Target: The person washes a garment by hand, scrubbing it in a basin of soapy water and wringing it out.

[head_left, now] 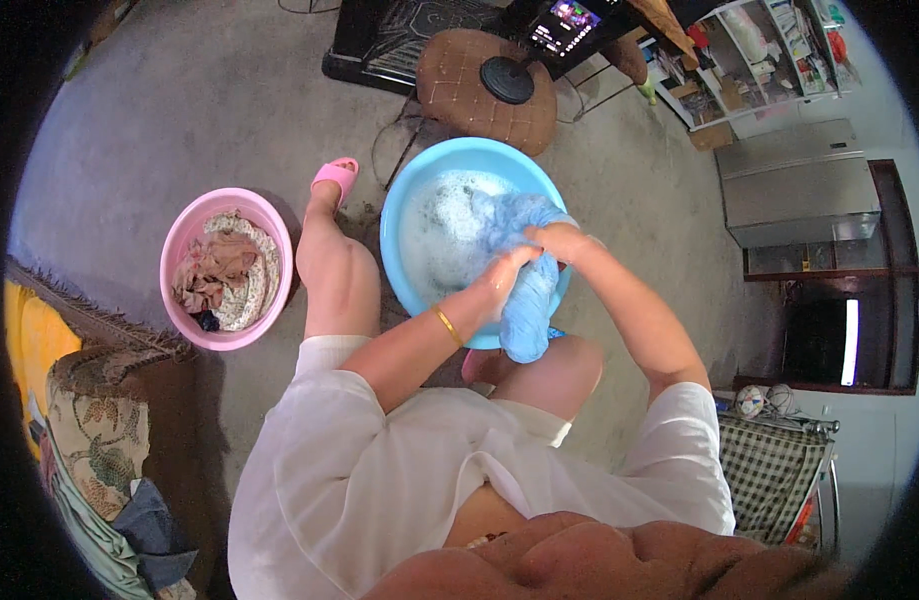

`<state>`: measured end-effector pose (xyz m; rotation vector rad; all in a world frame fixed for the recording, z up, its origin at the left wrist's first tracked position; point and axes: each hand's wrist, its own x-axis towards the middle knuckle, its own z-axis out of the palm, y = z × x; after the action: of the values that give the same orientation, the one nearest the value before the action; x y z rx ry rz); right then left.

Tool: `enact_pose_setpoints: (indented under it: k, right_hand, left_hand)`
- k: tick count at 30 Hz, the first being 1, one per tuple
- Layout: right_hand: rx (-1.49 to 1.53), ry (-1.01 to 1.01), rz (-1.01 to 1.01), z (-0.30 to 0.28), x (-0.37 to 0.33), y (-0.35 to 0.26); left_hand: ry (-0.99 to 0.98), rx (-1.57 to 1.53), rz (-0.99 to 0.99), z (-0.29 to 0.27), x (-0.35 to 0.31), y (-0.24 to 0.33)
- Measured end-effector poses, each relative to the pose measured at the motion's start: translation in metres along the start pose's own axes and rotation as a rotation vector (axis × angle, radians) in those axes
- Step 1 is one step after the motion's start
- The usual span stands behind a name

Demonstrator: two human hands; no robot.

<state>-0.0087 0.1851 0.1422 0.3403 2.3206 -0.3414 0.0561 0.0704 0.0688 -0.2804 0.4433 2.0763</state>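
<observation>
A blue wet cloth point(527, 318) is bunched between my two hands over a round light-blue basin point(399, 250). Its upper part lies in the sudsy water point(441, 222), and a twisted lower end hangs over the near rim. My left hand point(501, 280), below a gold bangle, is closed on the cloth from the left. Gripping it from the upper right is my right hand point(564, 243), close beside the left. The fingertips are partly hidden by the folds. What kind of garment the cloth is, I cannot tell.
Left of my leg stands a pink basin point(171, 262) holding brown and patterned clothes point(219, 265). Just beyond the blue basin is a brown cushioned stool point(459, 80) with a lit phone point(567, 25) on a round-based stand. A cloth-draped sofa point(109, 430) lies at far left.
</observation>
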Motion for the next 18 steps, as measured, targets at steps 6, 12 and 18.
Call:
enact_pose_setpoints:
  k: [6, 12, 18]
  right_hand:
    - [-0.403, -0.050, -0.090, -0.019, -0.014, -0.028]
    - [0.537, -0.007, 0.015, -0.017, -0.004, 0.023]
    - [1.788, -0.101, -0.009, 0.083, -0.009, 0.069]
  left_hand:
    - [-0.130, -0.152, -0.025, -0.005, 0.014, -0.005]
    - [-0.337, -0.420, -0.005, -0.004, 0.002, 0.014]
    - [-0.223, -0.451, 0.073, 0.011, -0.017, 0.018]
